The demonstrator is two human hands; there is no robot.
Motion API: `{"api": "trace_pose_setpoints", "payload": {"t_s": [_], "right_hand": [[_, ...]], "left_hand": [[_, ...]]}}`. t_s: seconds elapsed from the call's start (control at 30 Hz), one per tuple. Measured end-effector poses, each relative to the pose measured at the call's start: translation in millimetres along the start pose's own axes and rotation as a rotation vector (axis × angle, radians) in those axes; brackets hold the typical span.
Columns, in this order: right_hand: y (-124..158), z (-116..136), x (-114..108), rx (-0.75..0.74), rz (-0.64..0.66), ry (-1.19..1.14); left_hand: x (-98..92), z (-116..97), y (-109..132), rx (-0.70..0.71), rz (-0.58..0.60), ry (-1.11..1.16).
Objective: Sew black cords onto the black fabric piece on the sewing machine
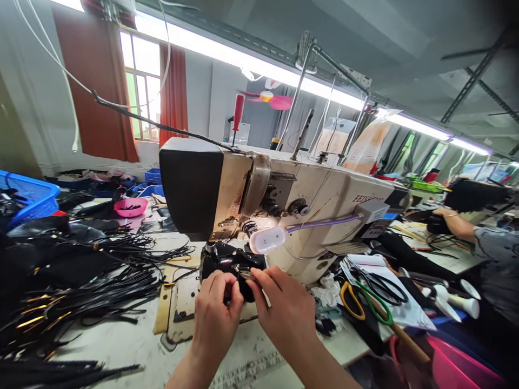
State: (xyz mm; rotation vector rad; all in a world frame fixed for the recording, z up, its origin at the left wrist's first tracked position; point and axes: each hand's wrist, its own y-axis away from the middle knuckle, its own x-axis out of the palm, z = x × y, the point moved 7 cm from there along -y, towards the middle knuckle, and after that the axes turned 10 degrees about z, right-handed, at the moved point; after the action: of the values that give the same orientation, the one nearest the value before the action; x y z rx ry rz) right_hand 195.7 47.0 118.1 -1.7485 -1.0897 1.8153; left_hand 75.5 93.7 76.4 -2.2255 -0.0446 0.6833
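Both my hands work on a small black leather piece (221, 260) under the needle area of a cream sewing machine (308, 205). My left hand (217, 310) curls its fingers round the near edge of the piece. My right hand (281, 308) pinches the same piece from the right, thumb and forefinger pressed together near a metal part. A white lamp head (267, 239) on a purple stalk hangs just above my fingers. The needle itself is hidden behind the piece and the lamp.
A heap of black straps with gold ends (81, 292) covers the table's left. A blue basket (28, 197) and a pink bowl (130, 206) stand behind it. Yellow-handled scissors (351, 300) and papers lie at right. Another person (482, 232) works at the far right.
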Motion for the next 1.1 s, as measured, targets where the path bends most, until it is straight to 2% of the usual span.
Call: {"api": "trace_pose_setpoints", "payload": {"t_s": [0.3, 0.4, 0.67, 0.83, 0.93, 1.0, 1.1], "right_hand": [[-9, 9, 0, -0.101, 0.003, 0.147], [-8, 6, 0, -0.114, 0.014, 0.125], [-6, 5, 3, -0.1, 0.062, 0.091], [-13, 10, 5, -0.121, 0.08, 0.162], [-15, 4, 10, -0.09, 0.13, 0.16], [-17, -4, 11, -0.052, 0.154, 0.043], [-19, -16, 15, 0.071, 0.182, -0.27]], "left_hand": [[-2.3, 4, 1, 0.047, -0.007, 0.052], [-2.2, 5, 2, 0.052, -0.01, 0.075], [-2.7, 8, 10, 0.034, -0.058, 0.066], [-3.6, 5, 10, 0.066, -0.034, 0.066], [-3.6, 5, 17, 0.085, -0.01, 0.115], [-3.5, 13, 24, 0.004, -0.023, 0.182], [-2.3, 31, 36, -0.242, -0.106, 0.293]]}}
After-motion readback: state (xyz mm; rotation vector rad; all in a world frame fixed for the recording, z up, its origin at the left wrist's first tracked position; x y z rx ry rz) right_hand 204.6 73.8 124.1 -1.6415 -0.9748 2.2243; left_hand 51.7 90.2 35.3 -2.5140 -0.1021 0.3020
